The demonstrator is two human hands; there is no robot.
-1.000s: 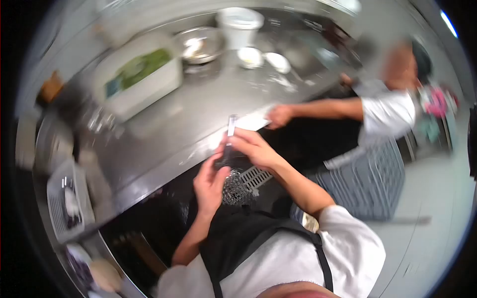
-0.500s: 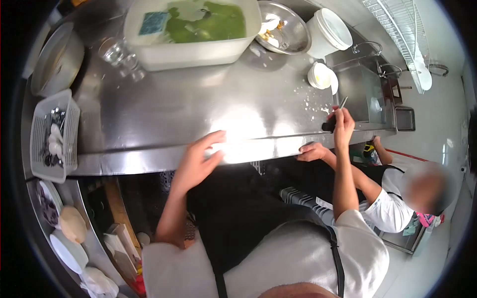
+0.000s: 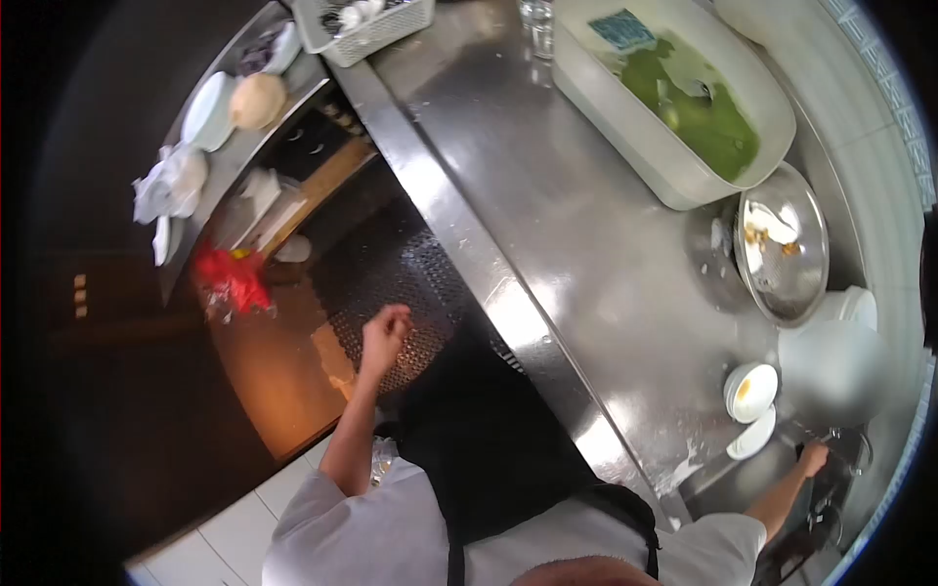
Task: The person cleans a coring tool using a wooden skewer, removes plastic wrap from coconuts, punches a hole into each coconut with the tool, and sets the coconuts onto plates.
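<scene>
Head view. We are recording the right hand (image 3: 814,457) over the sink (image 3: 733,483), its fingers lying just beside the chrome tap (image 3: 836,433), which is the thing nearest that grip. We are unable to tell whether these fingers are clamping on the tap or standing apart. The left hand (image 3: 386,337) is hanging in the air, well apart from the right, over a dark perforated surface (image 3: 415,278); its fingers are curling inward, and we are unable to tell whether they are meeting the palm.

To the left of the right-hand grip, we are seeing a white bowl (image 3: 750,393) with an orange-yellow smear inside and a white dish (image 3: 752,436) touching it. Above that grip, a white bucket (image 3: 860,308) is standing partly behind a blurred patch. Farther above, a metal bowl (image 3: 782,278) is holding white and brown bits, and beside it a pale tub (image 3: 625,142) is holding green liquid and a blue sheet (image 3: 622,30); we are finding its markings too small to read. Left of the left-hand grip, a red plastic bag (image 3: 234,278) is lying, its print illegible to us.
</scene>
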